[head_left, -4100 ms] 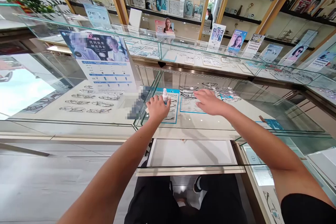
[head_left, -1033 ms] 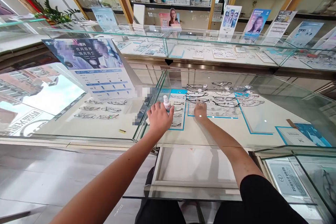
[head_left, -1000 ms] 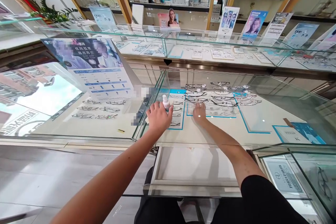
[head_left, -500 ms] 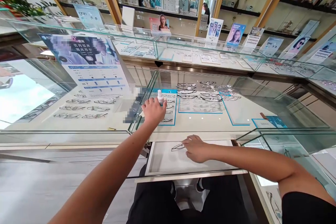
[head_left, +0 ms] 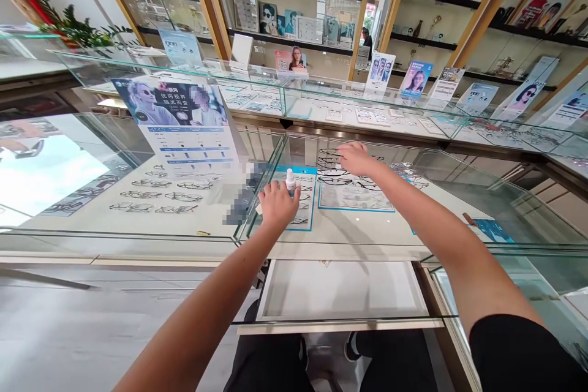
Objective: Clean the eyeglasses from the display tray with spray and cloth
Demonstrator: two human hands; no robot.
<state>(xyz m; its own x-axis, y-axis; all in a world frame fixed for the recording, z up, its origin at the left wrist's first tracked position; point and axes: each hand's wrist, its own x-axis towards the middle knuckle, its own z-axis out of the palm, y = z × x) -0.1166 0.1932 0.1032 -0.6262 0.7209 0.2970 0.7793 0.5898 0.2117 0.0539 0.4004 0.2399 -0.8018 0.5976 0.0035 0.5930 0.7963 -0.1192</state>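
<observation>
My left hand (head_left: 278, 203) is at the left of the glass counter, its thumb and fingers around a small white spray bottle (head_left: 290, 180). The bottle stands upright, its lower part hidden by the hand. My right hand (head_left: 356, 159) reaches across to the rows of eyeglasses (head_left: 334, 181) at the back of the counter. Its fingers are bent at the back row, on a pair of eyeglasses (head_left: 327, 152) whose frame is partly hidden by them. More frames lie under the wrist. A blue-edged sheet (head_left: 314, 211) lies beside the left hand.
Below the counter, a white drawer (head_left: 344, 294) stands pulled out over my lap. A large printed card (head_left: 193, 150) stands left, behind more eyeglasses (head_left: 140, 195). Glass edges (head_left: 261, 196) divide the cases. A blue leaflet (head_left: 493, 231) lies right.
My right hand has gone from the drawer up to the back rows of eyeglasses. The pair by its fingers has left the drawer. My left hand stays at the bottle; the view has tilted up.
</observation>
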